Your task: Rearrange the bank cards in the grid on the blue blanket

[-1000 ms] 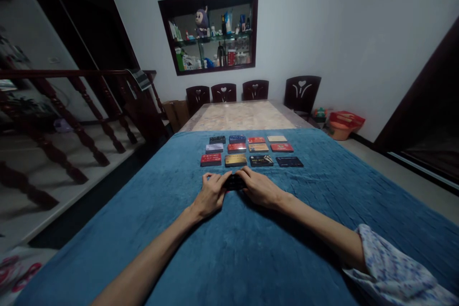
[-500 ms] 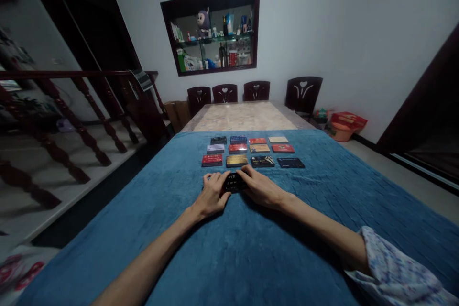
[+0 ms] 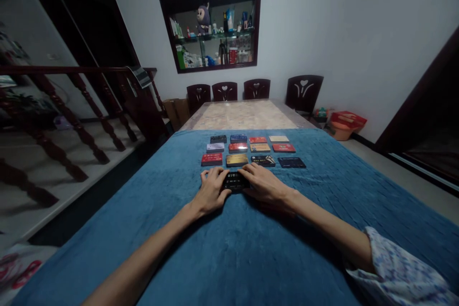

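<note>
Between my two hands, near the middle of the blue cloth [image 3: 229, 239], is a black stack of cards [image 3: 235, 180] with pale print on top. My left hand [image 3: 214, 189] grips its left end, thumb at the near side and fingers at the far side. At the right end my right hand [image 3: 263, 182] holds it the same way, its thumb partly hidden. Just beyond lie rows of card stacks. The nearest row has a red stack [image 3: 212, 159], a gold stack [image 3: 237, 160], a black-and-white stack [image 3: 263, 160] and a dark blue stack [image 3: 291, 162].
Farther rows include a cream stack [image 3: 278, 138] and a red stack [image 3: 283, 147]. Past the cloth the bare stone tabletop [image 3: 247, 114] runs to dark chairs [image 3: 257, 89]. A wooden railing [image 3: 75, 71] stands at left, an orange bucket [image 3: 341, 131] at right.
My hands have drawn slightly apart at the ends of the black stack, so more of its printed top shows. The view has shifted a little.
</note>
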`<state>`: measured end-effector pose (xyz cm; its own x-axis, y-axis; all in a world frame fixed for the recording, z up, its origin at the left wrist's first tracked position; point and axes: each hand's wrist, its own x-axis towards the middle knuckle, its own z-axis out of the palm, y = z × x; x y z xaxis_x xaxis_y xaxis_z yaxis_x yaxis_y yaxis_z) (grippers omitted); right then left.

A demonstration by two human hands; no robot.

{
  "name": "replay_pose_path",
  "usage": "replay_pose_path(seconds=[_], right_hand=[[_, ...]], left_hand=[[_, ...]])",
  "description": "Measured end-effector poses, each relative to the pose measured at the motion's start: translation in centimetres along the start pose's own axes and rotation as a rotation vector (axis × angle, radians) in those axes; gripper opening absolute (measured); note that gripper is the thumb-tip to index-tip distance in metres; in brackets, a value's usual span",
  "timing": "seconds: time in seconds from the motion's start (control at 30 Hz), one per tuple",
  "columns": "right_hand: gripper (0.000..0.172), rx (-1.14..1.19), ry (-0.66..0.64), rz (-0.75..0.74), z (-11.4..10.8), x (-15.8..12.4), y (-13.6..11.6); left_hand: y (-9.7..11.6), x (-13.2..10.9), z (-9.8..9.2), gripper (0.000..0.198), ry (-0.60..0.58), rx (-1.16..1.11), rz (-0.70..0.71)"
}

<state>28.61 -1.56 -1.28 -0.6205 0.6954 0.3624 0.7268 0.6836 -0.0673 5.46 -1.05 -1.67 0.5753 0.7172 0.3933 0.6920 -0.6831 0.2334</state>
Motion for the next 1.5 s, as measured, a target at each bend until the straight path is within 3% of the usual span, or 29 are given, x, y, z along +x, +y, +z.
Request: replay_pose_path(seconds=[0.43, 0.6, 0.77, 1.03, 1.5], right_hand=[[0.044, 0.076, -0.04, -0.048, -0.6, 2.0, 2.0], [0.037, 0.082, -0.08, -0.05, -1.4, 3.7, 2.7], [0.043, 0.053, -0.099, -0.051, -1.5, 5.8, 3.6], [0.031, -0.018, -0.104, -0.071, -1.5, 8.8, 5.5], [0.028, -0.137, -0.233, 0.03, -2.2, 14.0, 7.7]], left_hand=[[-0.9, 2.3, -1.8, 0.045, -0.121, 0.036, 0.054], [-2.4, 3.7, -2.0, 0.039, -0.109, 0.012, 0.082], [-3.9, 5.4, -2.4, 0.039, -0.13, 0.034, 0.094], [-6.4, 8.3, -2.4, 0.036, -0.138, 0.089, 0.09], [-8.6, 13.1, -3.0, 0.029, -0.216, 0.261, -0.032]])
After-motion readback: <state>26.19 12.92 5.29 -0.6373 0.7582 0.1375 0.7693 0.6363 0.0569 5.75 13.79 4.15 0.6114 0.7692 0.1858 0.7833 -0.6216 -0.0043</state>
